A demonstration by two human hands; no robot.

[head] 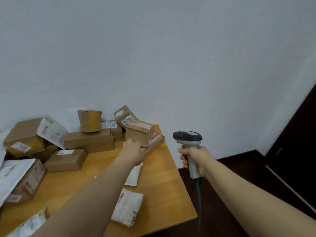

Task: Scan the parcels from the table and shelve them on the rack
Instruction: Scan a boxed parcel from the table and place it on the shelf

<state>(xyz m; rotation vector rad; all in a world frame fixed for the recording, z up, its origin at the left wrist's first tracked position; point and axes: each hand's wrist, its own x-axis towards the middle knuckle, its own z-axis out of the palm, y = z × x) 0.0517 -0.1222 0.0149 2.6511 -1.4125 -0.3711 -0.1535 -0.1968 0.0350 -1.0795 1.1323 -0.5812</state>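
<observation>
Several cardboard parcels and white mailer bags lie on a wooden table. My left hand reaches over the table, fingers apart, right in front of a small brown box with red-printed tape; whether it touches the box I cannot tell. That box rests on a flat parcel at the table's far right corner. My right hand holds a grey barcode scanner by its handle, upright, off the table's right edge, its dark head pointing left. The scanner's cable hangs down.
A padded white mailer lies near the table's front edge and another white bag sits under my left forearm. More boxes pile at the back left against a white wall. A dark door stands right. No rack shows.
</observation>
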